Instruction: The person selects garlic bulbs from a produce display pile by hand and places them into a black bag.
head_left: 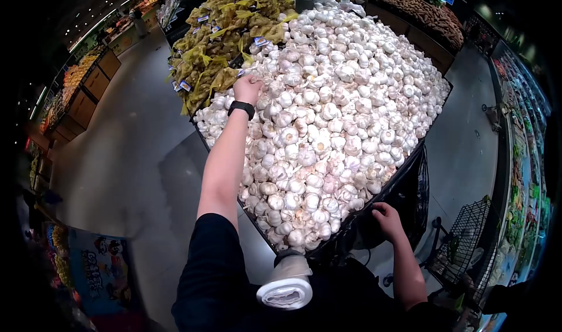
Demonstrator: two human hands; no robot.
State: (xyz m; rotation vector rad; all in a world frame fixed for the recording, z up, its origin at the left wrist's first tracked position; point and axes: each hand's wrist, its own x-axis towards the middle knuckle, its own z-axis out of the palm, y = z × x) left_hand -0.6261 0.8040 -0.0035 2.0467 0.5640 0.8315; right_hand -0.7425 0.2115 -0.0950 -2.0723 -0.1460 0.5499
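A big heap of white garlic bulbs [336,112] fills the dark-edged display bin in front of me. My left hand [248,89], with a black watch [240,109] at its wrist, is at the heap's left side beside the netted bags. Its fingers are closed at the bulbs; what they hold, if anything, is hidden. Lower right, my right hand [388,221] is just outside the bin's rim, above a black plastic bag [417,185]. Thumb and fingers are curled together there, and I cannot make out anything between them.
Yellow-green net bags of brownish produce [216,45] are piled at the back left. A roll of clear plastic bags [285,291] stands at the near corner. To the right are a shopping cart [465,229] and a refrigerated shelf [521,156]. Grey floor [134,133] runs along the left.
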